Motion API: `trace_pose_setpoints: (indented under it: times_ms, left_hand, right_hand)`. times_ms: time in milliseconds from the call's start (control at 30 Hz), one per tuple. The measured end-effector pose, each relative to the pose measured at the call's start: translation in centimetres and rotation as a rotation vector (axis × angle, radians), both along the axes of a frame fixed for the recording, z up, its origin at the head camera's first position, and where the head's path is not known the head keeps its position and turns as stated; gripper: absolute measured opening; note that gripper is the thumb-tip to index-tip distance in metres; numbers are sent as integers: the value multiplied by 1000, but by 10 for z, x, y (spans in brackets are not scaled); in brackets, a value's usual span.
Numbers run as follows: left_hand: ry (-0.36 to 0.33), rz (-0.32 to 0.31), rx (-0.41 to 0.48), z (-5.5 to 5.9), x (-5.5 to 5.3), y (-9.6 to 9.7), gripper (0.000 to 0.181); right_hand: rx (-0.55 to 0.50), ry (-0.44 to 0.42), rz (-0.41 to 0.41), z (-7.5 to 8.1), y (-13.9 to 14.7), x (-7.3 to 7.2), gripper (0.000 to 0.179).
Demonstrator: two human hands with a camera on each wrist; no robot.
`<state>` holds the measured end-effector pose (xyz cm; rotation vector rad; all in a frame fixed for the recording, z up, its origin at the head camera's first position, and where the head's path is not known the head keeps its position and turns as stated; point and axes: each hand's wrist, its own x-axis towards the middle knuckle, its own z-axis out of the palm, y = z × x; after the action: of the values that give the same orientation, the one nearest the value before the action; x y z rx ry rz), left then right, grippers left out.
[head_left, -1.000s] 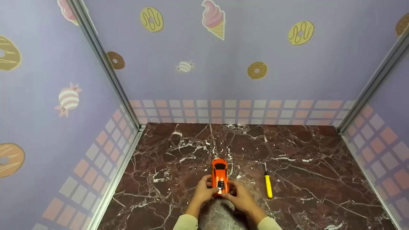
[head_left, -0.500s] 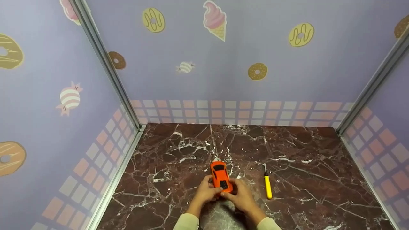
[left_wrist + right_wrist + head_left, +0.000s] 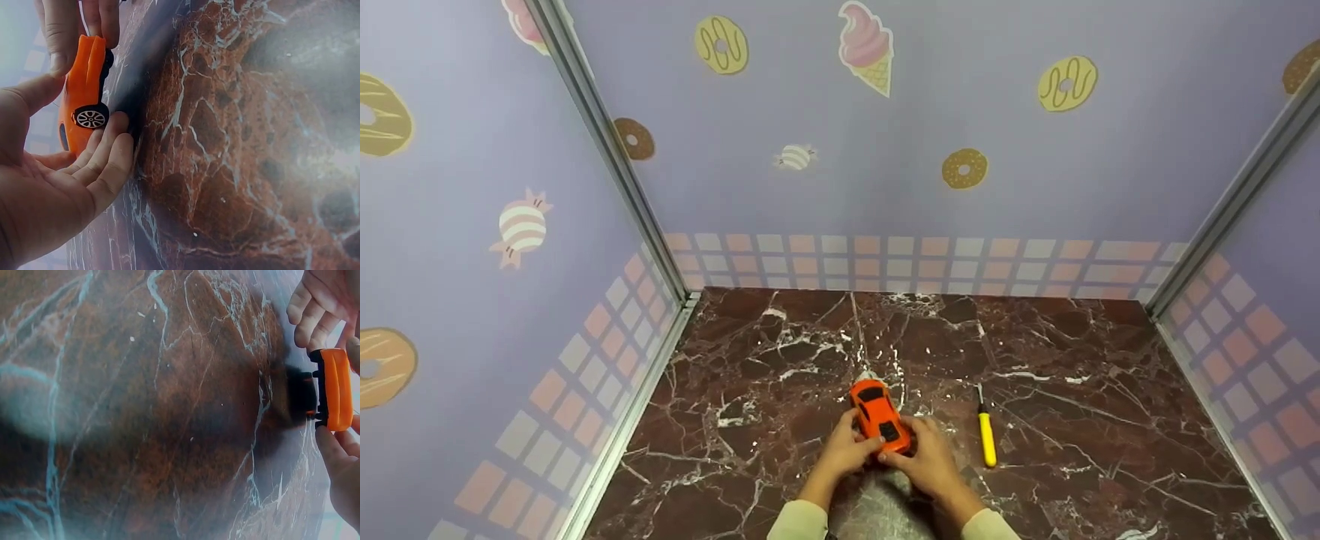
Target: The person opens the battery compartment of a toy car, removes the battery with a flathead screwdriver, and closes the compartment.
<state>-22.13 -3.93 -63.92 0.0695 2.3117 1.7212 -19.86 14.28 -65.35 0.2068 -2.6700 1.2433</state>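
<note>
An orange toy car (image 3: 877, 412) is held between both hands, its front end pointing away and a little to the left. My left hand (image 3: 844, 451) grips its left side, thumb on top of the rear; in the left wrist view, fingers of this hand (image 3: 62, 188) lie beside a spoked wheel (image 3: 91, 117). From the other side, my right hand (image 3: 928, 459) holds the rear end with thumb on top and fingers along the flank. The right wrist view shows the car's rear (image 3: 339, 389) raised over the tabletop, a dark shadow beside it.
A screwdriver with a yellow handle (image 3: 988, 440) lies to the right of the hands on the dark red marbled tabletop (image 3: 1080, 420). Purple panels with sweets and tile prints stand behind (image 3: 907, 202) and on both sides, joined by metal corner posts.
The car has turned anticlockwise in the hands, its front swinging left and its rear right. Both hands keep their hold and have barely moved. The screwdriver lies where it was.
</note>
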Motion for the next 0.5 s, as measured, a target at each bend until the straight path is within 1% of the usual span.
trace_pose_setpoints:
  times_ms: [133,400,500]
  left_hand:
    - [-6,4,2,0,-1,0,78]
    - [8,10,5,5,-1,2,73]
    - [13,6,1,5,0,1,71]
  right_hand:
    - [-1,-1,-18,0,0,-1,78]
    - [-48,-6,-58,-2,0,-1,86]
    - [-68,0,-61,-3,-1,-1,88]
